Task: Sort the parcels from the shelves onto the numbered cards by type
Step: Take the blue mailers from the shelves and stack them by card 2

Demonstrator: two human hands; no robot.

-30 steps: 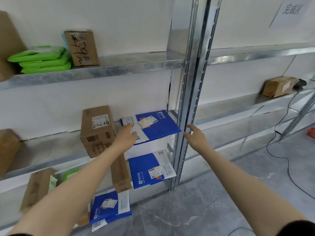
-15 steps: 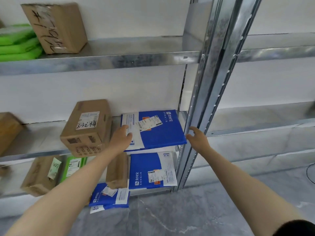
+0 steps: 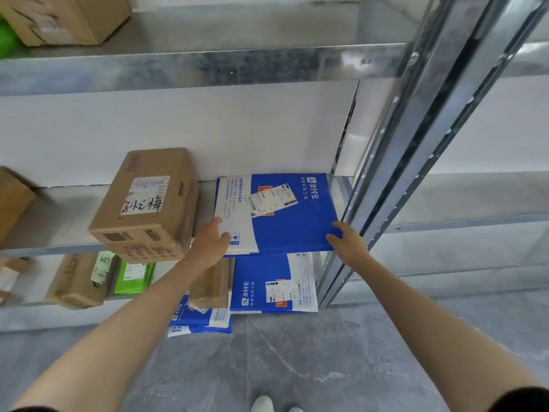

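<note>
A flat blue-and-white parcel (image 3: 285,221) with a shipping label lies on the middle shelf (image 3: 59,230), its front edge past the shelf's lip. My left hand (image 3: 209,245) grips its front left corner, thumb on the white part. My right hand (image 3: 347,242) grips its front right corner beside the metal upright. A brown carton (image 3: 148,203) with handwriting stands just left of my left hand. One shelf down lie another blue parcel (image 3: 273,283), a small brown box (image 3: 209,285), a green bag (image 3: 133,276) and a brown carton (image 3: 78,281). No numbered cards are in view.
The steel upright (image 3: 416,144) rises right beside my right hand. A third blue parcel (image 3: 202,319) sits at floor level. The top shelf carries a brown box (image 3: 62,16) and a bit of green (image 3: 9,40). Grey marble floor (image 3: 297,367) lies below; the right bay's shelves (image 3: 460,224) show nothing.
The view has closed in on the shelf. My right hand moved from the upright onto the blue parcel's right corner. My left hand stays at its left corner.
</note>
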